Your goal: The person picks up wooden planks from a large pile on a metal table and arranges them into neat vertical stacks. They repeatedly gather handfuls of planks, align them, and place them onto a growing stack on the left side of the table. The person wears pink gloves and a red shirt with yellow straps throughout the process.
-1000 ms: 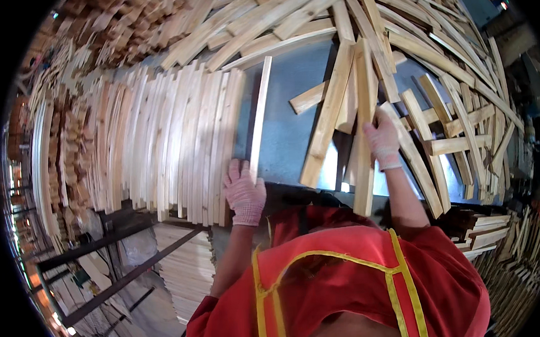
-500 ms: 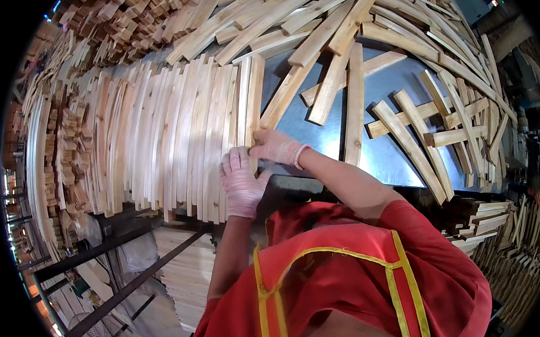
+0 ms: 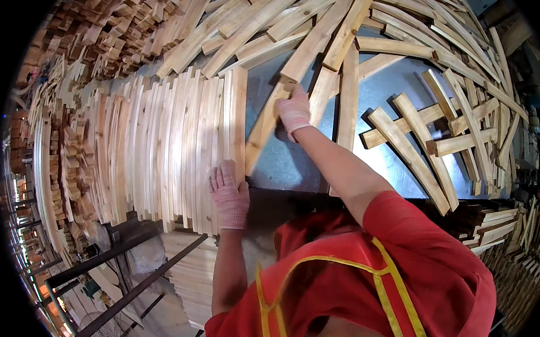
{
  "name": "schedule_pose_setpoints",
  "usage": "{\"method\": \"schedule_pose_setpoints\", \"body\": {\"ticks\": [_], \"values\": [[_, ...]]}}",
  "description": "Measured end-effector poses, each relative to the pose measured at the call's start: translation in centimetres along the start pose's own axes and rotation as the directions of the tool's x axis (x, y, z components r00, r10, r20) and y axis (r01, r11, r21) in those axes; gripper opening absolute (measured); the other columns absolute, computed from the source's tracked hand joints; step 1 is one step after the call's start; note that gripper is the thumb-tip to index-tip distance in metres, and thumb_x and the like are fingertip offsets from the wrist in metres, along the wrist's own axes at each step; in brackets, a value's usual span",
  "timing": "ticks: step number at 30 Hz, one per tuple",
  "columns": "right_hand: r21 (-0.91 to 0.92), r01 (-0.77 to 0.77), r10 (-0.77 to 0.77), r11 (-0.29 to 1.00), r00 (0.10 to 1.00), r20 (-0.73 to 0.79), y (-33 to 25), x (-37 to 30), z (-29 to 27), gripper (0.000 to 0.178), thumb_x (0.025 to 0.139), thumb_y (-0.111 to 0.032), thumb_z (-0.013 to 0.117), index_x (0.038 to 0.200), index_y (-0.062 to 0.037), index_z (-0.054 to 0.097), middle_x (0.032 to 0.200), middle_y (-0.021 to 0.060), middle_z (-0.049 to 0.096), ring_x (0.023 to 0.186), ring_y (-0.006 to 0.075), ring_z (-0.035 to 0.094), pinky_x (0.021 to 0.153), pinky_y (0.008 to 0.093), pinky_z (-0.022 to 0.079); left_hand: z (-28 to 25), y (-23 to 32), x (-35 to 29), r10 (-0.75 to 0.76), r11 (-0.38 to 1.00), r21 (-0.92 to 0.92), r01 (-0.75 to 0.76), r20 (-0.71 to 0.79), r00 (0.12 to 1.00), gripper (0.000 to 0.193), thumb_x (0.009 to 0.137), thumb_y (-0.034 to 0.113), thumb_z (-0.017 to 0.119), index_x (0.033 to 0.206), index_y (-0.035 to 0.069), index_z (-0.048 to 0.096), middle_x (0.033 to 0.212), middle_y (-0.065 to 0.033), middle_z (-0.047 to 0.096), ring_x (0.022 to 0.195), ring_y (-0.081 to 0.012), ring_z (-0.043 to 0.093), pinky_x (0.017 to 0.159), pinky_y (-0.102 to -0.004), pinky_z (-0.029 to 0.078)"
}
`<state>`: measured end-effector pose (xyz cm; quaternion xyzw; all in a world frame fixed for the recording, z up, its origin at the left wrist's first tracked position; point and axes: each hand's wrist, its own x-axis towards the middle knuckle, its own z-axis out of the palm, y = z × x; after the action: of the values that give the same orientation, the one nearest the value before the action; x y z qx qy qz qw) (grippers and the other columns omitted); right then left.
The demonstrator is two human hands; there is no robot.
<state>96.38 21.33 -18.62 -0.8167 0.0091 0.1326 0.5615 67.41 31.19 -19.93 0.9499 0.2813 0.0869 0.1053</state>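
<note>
My left hand, in a pale pinkish glove, lies with fingers stretched over the near ends of a row of wooden slats packed side by side. My right hand, gloved alike, grips a loose wooden slat by its right edge, near the upper part. That slat slants on the metal tabletop, its near end close to the row's right-hand slat. Its far end runs up to another slat, where the overlap is partly hidden.
Loose slats lie crisscrossed over the far side of the metal table; several more cross at the right. Stacked wood blocks fill the far left. A dark metal frame and a fan stand lower left.
My right hand has moved from the row's right edge, away and to the right, onto the loose slat. My left hand has shifted slightly nearer, its fingers still on the row.
</note>
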Motion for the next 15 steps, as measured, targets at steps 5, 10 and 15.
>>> {"method": "schedule_pose_setpoints", "body": {"ticks": [5,10,15], "values": [[-0.066,0.135,-0.133,0.989,0.990,0.038,3.2,-2.4,-8.8,0.050,0.085,-0.009,0.065,0.135,-0.0060,0.065,0.126,0.0204,0.071,0.118,0.0380,0.068,0.103,0.0431,0.052,-0.7,1.1,-0.2,0.027,0.976,0.216,-0.038,0.055,0.998,0.084,0.087,0.025,0.077,0.160,0.006,0.040,0.160,-0.0182,0.046,0.151,-0.0424,0.038,0.127,-0.0550,0.028],[0.032,-0.029,0.020,0.999,0.963,0.268,4.6,-10.4,-11.6,0.052,0.087,-0.011,0.069,0.138,-0.0078,0.065,0.133,0.0209,0.067,0.123,0.0379,0.065,0.107,0.0432,0.051,-5.6,6.1,2.4,-0.072,0.982,0.187,0.018,0.286,0.956,0.083,0.092,0.039,0.073,0.161,0.007,0.040,0.161,-0.0217,0.046,0.146,-0.0410,0.047,0.124,-0.0494,0.036],[-0.146,0.181,-0.111,0.973,0.913,0.393,5.3,-14.9,-5.5,0.051,0.088,-0.014,0.071,0.138,-0.0102,0.064,0.132,0.0213,0.065,0.115,0.0381,0.066,0.102,0.0429,0.053,-5.0,10.8,-0.9,0.015,0.991,-0.123,0.051,0.486,0.874,0.086,0.093,0.052,0.071,0.157,0.002,0.043,0.142,-0.0254,0.058,0.127,-0.0456,0.061,0.105,-0.0519,0.052]]}}
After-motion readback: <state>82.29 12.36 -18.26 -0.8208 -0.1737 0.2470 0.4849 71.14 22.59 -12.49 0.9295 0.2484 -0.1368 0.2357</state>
